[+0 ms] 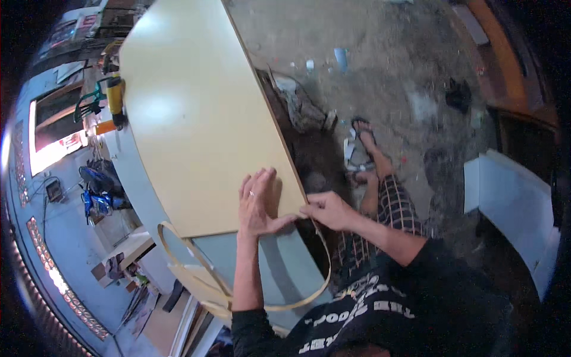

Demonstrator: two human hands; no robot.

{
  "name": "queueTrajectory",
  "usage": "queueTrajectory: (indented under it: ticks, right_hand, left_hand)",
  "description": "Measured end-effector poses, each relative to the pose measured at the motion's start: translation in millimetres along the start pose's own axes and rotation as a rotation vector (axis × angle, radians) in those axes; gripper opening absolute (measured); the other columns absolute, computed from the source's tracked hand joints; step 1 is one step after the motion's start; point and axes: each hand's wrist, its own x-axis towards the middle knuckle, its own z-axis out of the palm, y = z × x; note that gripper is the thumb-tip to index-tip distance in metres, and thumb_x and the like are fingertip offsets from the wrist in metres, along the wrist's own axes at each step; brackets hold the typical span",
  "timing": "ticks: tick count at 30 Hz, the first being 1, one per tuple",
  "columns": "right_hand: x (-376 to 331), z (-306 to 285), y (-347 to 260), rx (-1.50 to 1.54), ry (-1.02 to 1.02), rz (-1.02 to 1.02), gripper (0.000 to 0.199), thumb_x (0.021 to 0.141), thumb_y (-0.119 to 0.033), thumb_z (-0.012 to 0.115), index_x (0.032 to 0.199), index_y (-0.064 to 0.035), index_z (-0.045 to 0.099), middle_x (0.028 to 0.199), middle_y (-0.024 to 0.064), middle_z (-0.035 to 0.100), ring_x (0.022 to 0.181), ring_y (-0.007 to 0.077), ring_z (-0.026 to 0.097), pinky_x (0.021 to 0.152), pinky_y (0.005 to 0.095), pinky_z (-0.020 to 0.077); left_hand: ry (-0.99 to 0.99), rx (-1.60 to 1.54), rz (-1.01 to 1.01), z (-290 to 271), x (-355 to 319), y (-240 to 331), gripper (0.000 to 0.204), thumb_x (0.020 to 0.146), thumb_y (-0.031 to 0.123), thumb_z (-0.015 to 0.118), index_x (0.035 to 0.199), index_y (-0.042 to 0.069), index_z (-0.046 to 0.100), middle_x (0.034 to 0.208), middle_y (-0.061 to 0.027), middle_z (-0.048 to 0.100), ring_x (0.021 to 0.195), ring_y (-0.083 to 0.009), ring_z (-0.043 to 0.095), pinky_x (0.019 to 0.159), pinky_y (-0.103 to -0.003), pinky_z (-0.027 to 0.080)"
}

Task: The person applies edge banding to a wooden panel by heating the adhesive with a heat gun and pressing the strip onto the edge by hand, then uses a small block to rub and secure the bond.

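Note:
A large cream board (202,113) lies flat on a pale blue-grey surface (279,262). My left hand (256,205) rests on the near end of the board, fingers stretched out and thumb reaching toward the right corner. At that corner my right hand (331,211) is closed, its thumb and fingers pinching a thin cream edging strip (328,262) against the board's edge. From there the strip hangs in a long loop below the board and curves round to the left. My right fingertips partly hide the spot where strip and corner meet.
A yellow-and-black tool (115,98) and a green clamp-like thing (90,102) are beyond the board's left edge. White panels (511,202) stand at the right. Scraps and a crumpled sack (300,107) litter the floor. Several boards (178,327) lean at the lower left.

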Motion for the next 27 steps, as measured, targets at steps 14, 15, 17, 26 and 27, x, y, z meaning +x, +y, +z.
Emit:
queueTrajectory:
  ticks: [14,15,17,26,27]
  right_hand:
    - [246.0,-107.0,-180.2,0.169,0.365,-0.34,0.044,0.092,-0.034,0.067,0.112,0.0048,0.067,0.1,0.0041,0.071,0.088,0.0059,0.059,0.071,0.0245,0.0506]
    - [252.7,-109.6,-184.7,0.135,0.352,-0.322,0.043,0.091,-0.033,0.067,0.111,0.0047,0.068,0.099,0.0043,0.071,0.088,0.0061,0.059,0.072,0.0246,0.0505]
    - [254.2,-112.9,-185.4,0.09,0.331,-0.237,0.041,0.091,-0.031,0.069,0.11,0.0046,0.069,0.097,0.0046,0.072,0.087,0.0065,0.059,0.075,0.0249,0.0504]
    - [237.4,-114.7,-189.4,0.066,0.235,-0.146,0.035,0.092,-0.02,0.066,0.118,0.004,0.064,0.101,0.0061,0.071,0.09,0.0057,0.058,0.078,0.0254,0.0509]
    - [230.2,-111.9,-188.3,0.057,0.218,-0.098,0.035,0.092,-0.019,0.066,0.119,0.004,0.064,0.101,0.0061,0.071,0.09,0.0055,0.058,0.078,0.0255,0.0509]
  left_hand:
    - [0.329,-0.125,-0.419,-10.7,107.8,-35.3,0.066,0.074,0.023,0.076,0.133,0.003,0.052,0.129,-0.0168,0.055,0.124,-0.0333,0.046,0.106,-0.044,0.035]
    - [0.343,-0.14,-0.418,-12.0,124.9,-42.3,0.064,0.075,0.02,0.075,0.132,0.002,0.052,0.129,-0.0168,0.055,0.124,-0.0326,0.046,0.106,-0.043,0.036]
    - [0.364,-0.132,-0.401,-14.4,155.6,-54.7,0.06,0.076,0.012,0.074,0.131,0.0,0.053,0.13,-0.0167,0.055,0.124,-0.0313,0.047,0.107,-0.042,0.038]
    - [0.399,-0.197,-0.387,-34.1,231.5,-100.0,0.053,0.08,0.007,0.071,0.129,-0.003,0.053,0.127,-0.0159,0.056,0.121,-0.0277,0.053,0.104,-0.04,0.042]
    - [0.421,-0.28,-0.387,-33.6,231.8,-103.3,0.051,0.082,0.006,0.07,0.129,-0.003,0.053,0.127,-0.016,0.056,0.121,-0.0275,0.054,0.104,-0.04,0.043]
